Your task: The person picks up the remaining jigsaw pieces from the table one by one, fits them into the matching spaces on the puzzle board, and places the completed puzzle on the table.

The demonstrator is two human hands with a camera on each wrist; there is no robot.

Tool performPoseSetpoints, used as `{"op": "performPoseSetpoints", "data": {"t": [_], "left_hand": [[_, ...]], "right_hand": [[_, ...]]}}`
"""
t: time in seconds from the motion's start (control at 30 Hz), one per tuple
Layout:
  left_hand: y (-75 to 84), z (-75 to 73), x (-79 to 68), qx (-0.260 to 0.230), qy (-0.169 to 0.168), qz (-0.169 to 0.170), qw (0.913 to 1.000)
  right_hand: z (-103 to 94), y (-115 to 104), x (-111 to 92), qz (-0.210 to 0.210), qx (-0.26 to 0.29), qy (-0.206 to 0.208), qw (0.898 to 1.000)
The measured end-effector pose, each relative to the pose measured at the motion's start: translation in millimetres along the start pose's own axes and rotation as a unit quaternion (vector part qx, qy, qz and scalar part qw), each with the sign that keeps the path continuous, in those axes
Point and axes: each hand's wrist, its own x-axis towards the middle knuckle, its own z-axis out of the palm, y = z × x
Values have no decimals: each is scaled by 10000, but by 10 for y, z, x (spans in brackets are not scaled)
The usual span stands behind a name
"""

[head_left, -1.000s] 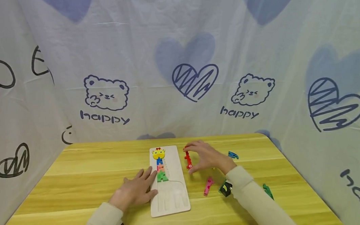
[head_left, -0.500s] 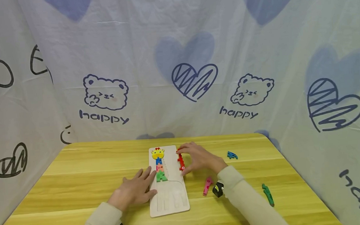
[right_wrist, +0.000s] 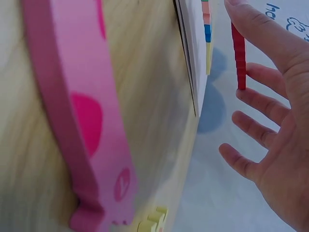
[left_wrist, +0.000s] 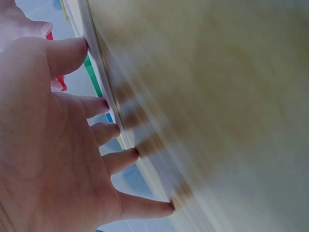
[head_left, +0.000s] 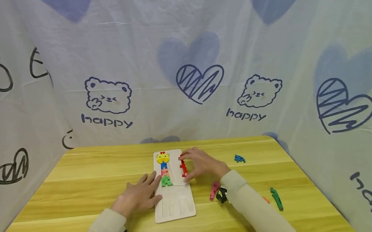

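A white puzzle board (head_left: 177, 197) lies on the table, its tray partly filled with a yellow giraffe head (head_left: 163, 158) and blue, salmon and green neck pieces below it. My left hand (head_left: 140, 196) rests with spread fingers along the board's left edge; in the left wrist view its fingertips (left_wrist: 129, 153) touch that side. Between thumb and fingers my right hand (head_left: 204, 165) pinches a long red puzzle piece (head_left: 184, 168) by its ends. In the right wrist view the red piece (right_wrist: 239, 60) is raised above the board, beside the giraffe's neck, and the last two fingers are free.
Right of the board lies a pink puzzle piece (head_left: 213, 191), near the right wrist's black strap. Farther off are a blue piece (head_left: 239, 158), a green piece (head_left: 276, 199) and an orange piece (head_left: 265, 199) partly behind the sleeve. A yellow piece (right_wrist: 153, 221) shows in the right wrist view.
My right hand has carried the red piece leftward from beside the board to over its right part. The left hand has stayed at the board's left edge.
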Motion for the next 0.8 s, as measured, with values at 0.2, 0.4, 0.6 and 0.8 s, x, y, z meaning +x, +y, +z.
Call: {"op": "performPoseSetpoints", "data": {"t": [0.2, 0.4, 0.6, 0.8], "left_hand": [[22, -6, -3, 18, 50, 4, 10000], [23, -15, -2, 29, 64, 34, 10000], [28, -15, -9, 26, 67, 15, 10000], [20, -9, -20, 18, 61, 7, 10000]], "right_hand": [[42, -1, 37, -15, -36, -50, 10000], [72, -17, 83, -48, -78, -100, 9999], [93, -48, 123, 61, -99, -228, 9997], [141, -60, 159, 149, -86, -316, 9994]]}}
